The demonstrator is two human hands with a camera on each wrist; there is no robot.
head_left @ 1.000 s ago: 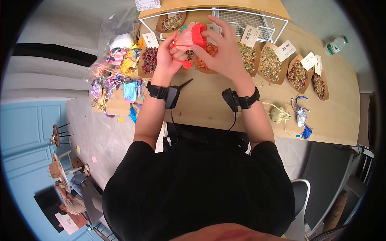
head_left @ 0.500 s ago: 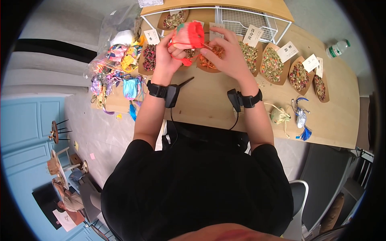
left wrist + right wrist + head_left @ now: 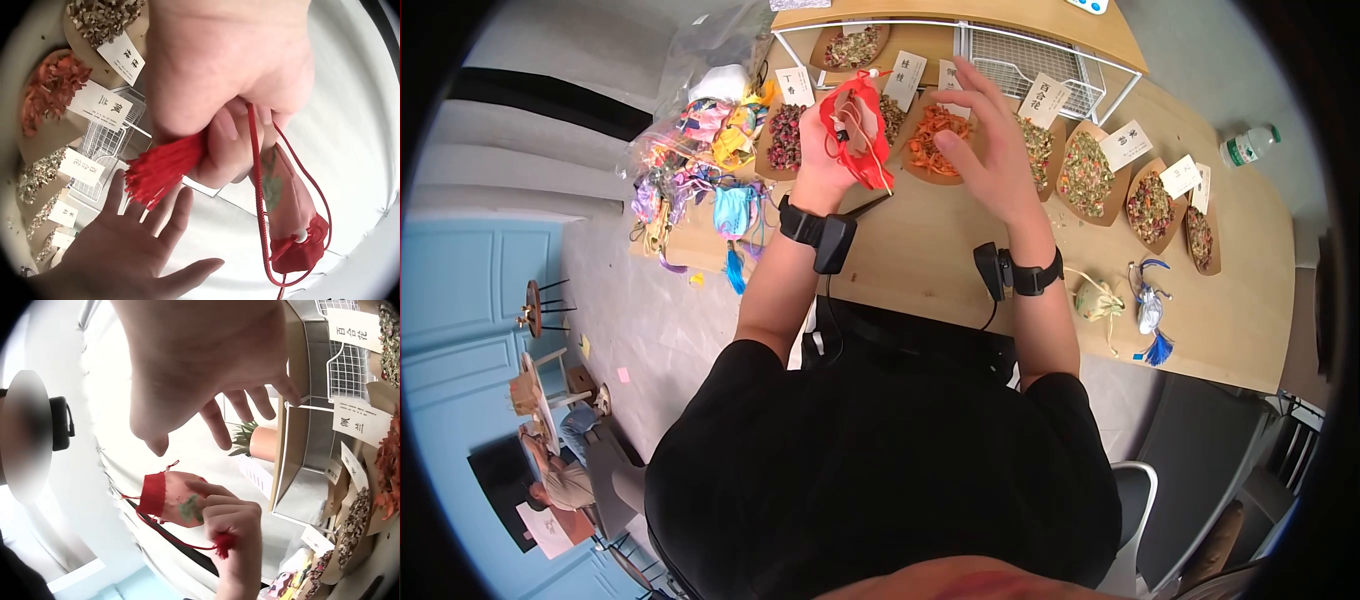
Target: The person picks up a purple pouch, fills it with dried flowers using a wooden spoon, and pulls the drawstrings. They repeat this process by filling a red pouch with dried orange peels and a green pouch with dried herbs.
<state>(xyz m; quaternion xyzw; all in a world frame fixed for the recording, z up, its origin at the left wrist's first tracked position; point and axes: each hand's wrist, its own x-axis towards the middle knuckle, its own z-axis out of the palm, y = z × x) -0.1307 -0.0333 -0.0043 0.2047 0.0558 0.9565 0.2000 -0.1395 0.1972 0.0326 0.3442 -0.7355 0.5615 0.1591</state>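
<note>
Pouch, head view: held in left hand [image 3: 818,150], on the side toward right hand [image 3: 992,150]; pouch [image 3: 860,130] seen nearly end-on, mouth-up to the camera, pale lining visible within red rim.
Left hand, head view: curled at the pouch, finger detail mostly hidden behind cloth; nearer of the two by plain contact.
Right hand, head view: spread, holding nothing; apart from pouch, across a gap to its right.
Gap, head view: partly filled, from above, by orange petals [image 3: 932,150] in paper tray [image 3: 945,180], down on table [image 3: 920,250].
Tassel, left wrist view: red tassel [image 3: 165,175], jutting from the curled left fingers, on the side opposite the pouch body; pointing toward right hand.
Pouch axis, left wrist view: running from left fingers down to gathered-looking red rim, slightly tilted; white bead [image 3: 300,235] at rim, red cord [image 3: 259,194] looped alongside.
Pouch axis, right wrist view: near horizontal, closed end at left fingers, rim turned toward the wearer's head.
Right thumb, right wrist view: on the pouch side of the palm, not touching; depth of gap, cannot tell.
Key relation (judged): mouth-to-right-fingers, sideways across that gap.
</note>
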